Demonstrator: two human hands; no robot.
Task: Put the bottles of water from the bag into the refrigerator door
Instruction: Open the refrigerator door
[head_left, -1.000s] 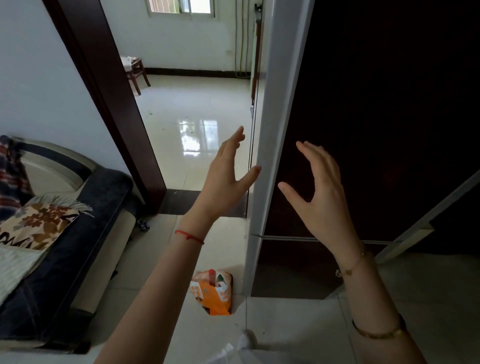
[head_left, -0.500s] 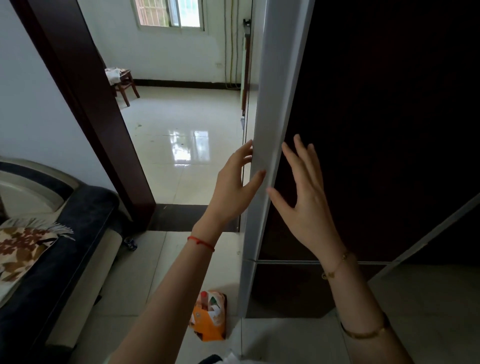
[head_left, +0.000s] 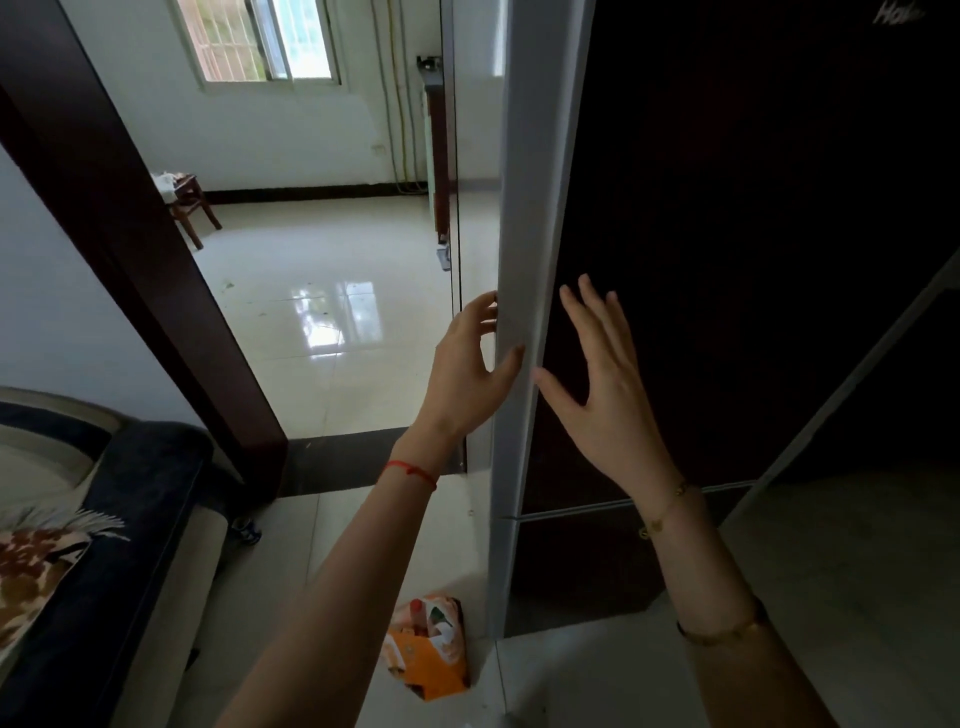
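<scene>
A tall dark refrigerator (head_left: 727, 260) with a grey side edge (head_left: 530, 208) stands right in front of me, its doors closed. My left hand (head_left: 475, 374) curls around that grey edge, fingers behind it and thumb on the front. My right hand (head_left: 605, 384) lies flat and spread against the dark upper door just beside the edge. An orange bag (head_left: 428, 647) sits on the floor at the refrigerator's lower left corner; no bottles show.
A dark sofa (head_left: 104, 571) with a patterned cushion runs along the left. A dark door frame (head_left: 130, 234) opens onto a tiled room with a small wooden stool (head_left: 189, 205). A small can (head_left: 245, 530) lies by the sofa base.
Both hands moved forward from mid-air to the refrigerator; the left now wraps its grey edge, the right presses the door. The view has tilted upward.
</scene>
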